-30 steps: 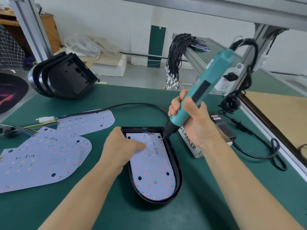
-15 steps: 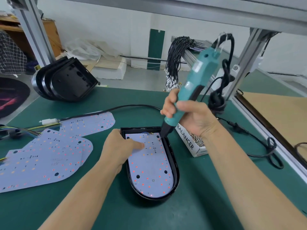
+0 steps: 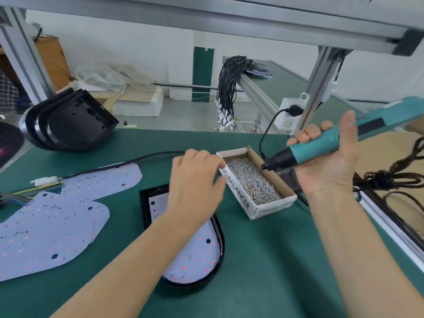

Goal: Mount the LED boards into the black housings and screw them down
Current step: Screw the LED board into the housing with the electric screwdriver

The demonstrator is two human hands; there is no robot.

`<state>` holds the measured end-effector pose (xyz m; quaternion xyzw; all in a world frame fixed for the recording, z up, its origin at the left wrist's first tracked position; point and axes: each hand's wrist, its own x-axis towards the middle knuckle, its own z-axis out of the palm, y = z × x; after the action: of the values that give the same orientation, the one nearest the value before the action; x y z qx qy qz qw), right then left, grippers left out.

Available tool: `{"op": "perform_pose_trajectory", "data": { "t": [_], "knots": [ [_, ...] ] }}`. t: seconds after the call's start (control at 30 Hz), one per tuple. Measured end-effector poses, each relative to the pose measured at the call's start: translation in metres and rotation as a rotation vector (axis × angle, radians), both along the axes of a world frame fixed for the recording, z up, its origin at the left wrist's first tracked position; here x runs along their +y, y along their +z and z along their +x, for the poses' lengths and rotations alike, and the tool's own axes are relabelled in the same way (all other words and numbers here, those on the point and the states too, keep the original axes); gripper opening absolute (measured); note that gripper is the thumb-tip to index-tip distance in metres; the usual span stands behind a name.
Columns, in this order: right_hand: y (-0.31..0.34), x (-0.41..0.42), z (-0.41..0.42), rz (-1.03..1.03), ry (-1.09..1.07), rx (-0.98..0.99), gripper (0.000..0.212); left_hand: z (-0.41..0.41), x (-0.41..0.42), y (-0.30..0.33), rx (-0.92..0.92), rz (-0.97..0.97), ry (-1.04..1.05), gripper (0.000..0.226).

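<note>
A black housing [image 3: 220,258] lies on the green mat with a white LED board [image 3: 195,260] seated in it. My left hand [image 3: 195,189] hovers over the housing's top end, its bent fingers apart at the left rim of a cardboard box [image 3: 243,200] full of small screws [image 3: 252,180]. No screw shows between the fingers. My right hand [image 3: 328,166], palm up, grips a teal electric screwdriver [image 3: 321,148]. Its black tip hangs over the box's far right corner. Loose LED boards [image 3: 46,226] lie at the left, and spare black housings [image 3: 75,120] are stacked at the back left.
A wired white connector [image 3: 47,180] and a black cable lie behind the loose boards. A bundle of black leads [image 3: 229,88] hangs from the frame rail at the back. A wall socket [image 3: 289,115] and coiled cords [image 3: 390,177] crowd the right edge.
My right hand lifted the screwdriver off the board and swung it right, over the screw box. My left hand left the board and moved up toward the box.
</note>
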<state>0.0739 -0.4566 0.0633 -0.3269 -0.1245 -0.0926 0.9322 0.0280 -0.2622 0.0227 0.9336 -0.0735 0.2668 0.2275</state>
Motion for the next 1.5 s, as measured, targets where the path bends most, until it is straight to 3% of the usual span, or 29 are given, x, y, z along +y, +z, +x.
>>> {"op": "perform_pose_trajectory", "data": {
  "t": [0.1, 0.23, 0.37, 0.53, 0.63, 0.73, 0.83, 0.9, 1.0, 1.1, 1.3, 1.5],
  "knots": [
    [0.009, -0.008, -0.008, 0.0, -0.053, -0.023, 0.054, 0.034, -0.044, 0.003, 0.226, 0.199, -0.156, 0.018],
    [0.011, -0.018, -0.015, -0.065, -0.129, -0.002, 0.043, 0.061, -0.074, -0.013, 0.495, 0.355, -0.144, 0.015],
    [0.011, -0.019, -0.019, -0.062, -0.131, -0.005, 0.053, 0.069, -0.087, -0.012, 0.542, 0.453, -0.102, 0.024],
    [0.007, -0.021, -0.021, -0.074, -0.17, 0.018, 0.027, 0.069, -0.089, -0.018, 0.567, 0.527, -0.121, 0.025],
    [0.009, -0.023, -0.023, -0.064, -0.191, 0.027, 0.025, 0.064, -0.09, -0.016, 0.534, 0.521, -0.135, 0.024],
    [0.01, -0.025, -0.026, -0.063, -0.194, 0.031, 0.026, 0.06, -0.083, -0.008, 0.465, 0.126, -0.165, 0.016],
    [0.014, -0.025, -0.03, -0.056, -0.154, -0.01, 0.047, 0.043, -0.059, 0.005, 0.537, -0.676, -0.284, 0.011],
    [0.015, -0.02, -0.032, -0.041, -0.092, -0.062, 0.058, 0.026, -0.035, 0.012, 0.638, -1.102, -0.349, 0.011],
    [0.013, -0.001, -0.035, -0.042, 0.038, -0.121, 0.056, 0.002, -0.001, 0.014, 0.734, -1.421, -0.374, 0.006],
    [0.009, 0.027, -0.037, -0.045, 0.111, -0.109, 0.046, -0.017, 0.025, 0.013, 0.737, -1.589, -0.374, 0.006],
    [0.011, 0.07, -0.046, -0.042, 0.12, -0.073, 0.027, -0.042, 0.049, 0.003, 0.737, -1.687, -0.412, 0.005],
    [0.013, 0.086, -0.053, -0.035, 0.147, -0.113, 0.027, -0.051, 0.059, -0.004, 0.664, -1.747, -0.394, 0.017]
  ]
}}
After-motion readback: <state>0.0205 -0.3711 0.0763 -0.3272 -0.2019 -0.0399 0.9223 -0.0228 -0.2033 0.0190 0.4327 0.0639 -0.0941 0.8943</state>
